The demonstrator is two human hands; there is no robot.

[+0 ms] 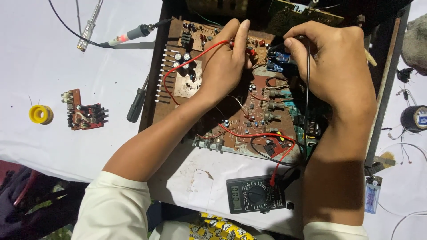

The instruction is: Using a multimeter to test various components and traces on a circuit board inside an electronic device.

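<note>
— So, what do the hands hold?

— Left hand (227, 62) pinches the red probe (247, 50), fingers closed on it, with the tip down on the brown board (240, 129) near its far edge. Right hand (331, 66) is closed on the black probe (284, 44); thumb and forefinger meet around it just above the small blue parts (276, 62). Its tip is hidden, so I cannot tell whether it touches.

— Where do the leads go?

— The red lead (178, 71) loops left from the probe over the silver capacitors (183, 61), passes under the left wrist, then crosses the board's near edge to the meter (255, 194). The black lead (308, 75) drops down past the right palm toward the same meter.

— And the meter?

— Flat on the white cloth (53, 146), just in front of the board, between the two forearms, dial facing up.

— What lies farther out?

— On the left, a black-handled screwdriver (137, 104) rests against the chassis edge. Farther left sit a small red board (84, 114) and a yellow solder reel (41, 114), well apart from the hands. Up top, a soldering iron (129, 34) lies with its cord, beside a clear tester screwdriver (88, 27). On the right, a roll of black tape (414, 118) and a blue lighter (372, 195) lie beyond the metal frame (384, 84).
</note>
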